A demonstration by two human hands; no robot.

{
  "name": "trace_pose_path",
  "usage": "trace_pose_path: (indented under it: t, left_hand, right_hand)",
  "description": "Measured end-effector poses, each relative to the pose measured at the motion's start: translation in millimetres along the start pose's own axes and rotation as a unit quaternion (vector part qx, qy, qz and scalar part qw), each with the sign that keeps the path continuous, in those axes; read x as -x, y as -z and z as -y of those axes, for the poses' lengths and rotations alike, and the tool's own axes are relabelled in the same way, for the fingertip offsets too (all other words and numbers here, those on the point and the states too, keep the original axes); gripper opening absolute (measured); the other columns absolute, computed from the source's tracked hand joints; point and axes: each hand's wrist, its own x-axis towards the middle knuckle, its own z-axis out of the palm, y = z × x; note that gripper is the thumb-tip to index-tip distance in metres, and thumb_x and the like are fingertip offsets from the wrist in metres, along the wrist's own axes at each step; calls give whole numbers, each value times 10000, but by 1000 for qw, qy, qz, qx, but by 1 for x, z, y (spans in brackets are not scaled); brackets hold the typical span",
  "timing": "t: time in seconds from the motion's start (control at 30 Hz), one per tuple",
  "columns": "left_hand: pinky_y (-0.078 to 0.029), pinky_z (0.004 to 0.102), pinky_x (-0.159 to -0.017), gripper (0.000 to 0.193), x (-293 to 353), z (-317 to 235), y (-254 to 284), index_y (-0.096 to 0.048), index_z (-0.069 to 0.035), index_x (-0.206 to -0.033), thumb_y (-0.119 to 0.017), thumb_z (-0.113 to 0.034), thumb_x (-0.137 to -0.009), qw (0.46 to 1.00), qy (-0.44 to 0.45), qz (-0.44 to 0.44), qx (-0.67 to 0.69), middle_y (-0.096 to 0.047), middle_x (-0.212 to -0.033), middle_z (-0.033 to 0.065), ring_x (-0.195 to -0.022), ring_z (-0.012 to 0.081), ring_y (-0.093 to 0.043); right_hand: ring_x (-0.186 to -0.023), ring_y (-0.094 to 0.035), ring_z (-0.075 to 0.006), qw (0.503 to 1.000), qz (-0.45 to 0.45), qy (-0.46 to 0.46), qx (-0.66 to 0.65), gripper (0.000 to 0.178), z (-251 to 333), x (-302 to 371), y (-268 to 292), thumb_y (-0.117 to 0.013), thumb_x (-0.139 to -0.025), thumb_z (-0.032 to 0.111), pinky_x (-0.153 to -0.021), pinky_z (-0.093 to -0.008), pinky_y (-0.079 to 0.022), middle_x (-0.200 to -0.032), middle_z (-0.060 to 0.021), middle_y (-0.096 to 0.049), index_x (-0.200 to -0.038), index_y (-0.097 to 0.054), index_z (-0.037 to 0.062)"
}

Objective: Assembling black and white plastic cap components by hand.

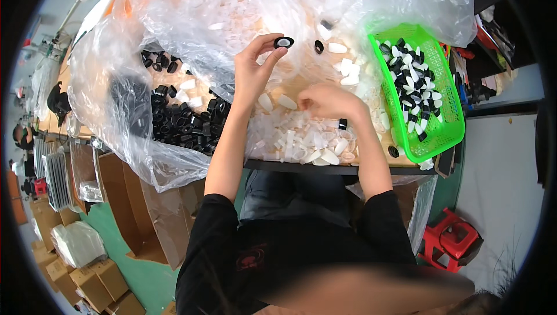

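My left hand [255,65] is raised above the worktable, pinching a small black oval ring [284,42] with a pale centre between thumb and fingertips. Lower and to its right, my right hand [333,101] reaches inward over the parts with its fingers curled together; whatever they grip is hidden. Beside those fingertips lies a white oval piece [287,102]. Below, near the table's front edge, spreads a heap of white and translucent plastic parts [313,144]. A pile of black plastic rings [185,123] sits at the left, partly inside clear plastic.
At the right stands a green basket [449,106] of black-and-white pieces. Clear plastic sheeting [116,100] drapes over the left and far sides of the table. Cardboard boxes [93,283] stand at lower left. A red stool [449,236] is at lower right.
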Motion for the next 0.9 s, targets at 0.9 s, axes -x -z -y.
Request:
trace_pose_path:
  t: [0.9]
  left_hand:
    - [-498,330,-747,281,7,-9,-7,-726,-71,-979,-809,-90,-712,969,-177,38,-170,-704,-897,63,-825,224,-638]
  right_hand:
    - [-816,-655,-163,845,-512,107,-107,112,31,-7,21,-691,-808,-48,-723,-274,-518,-937,-80,-713,-898,-678,17]
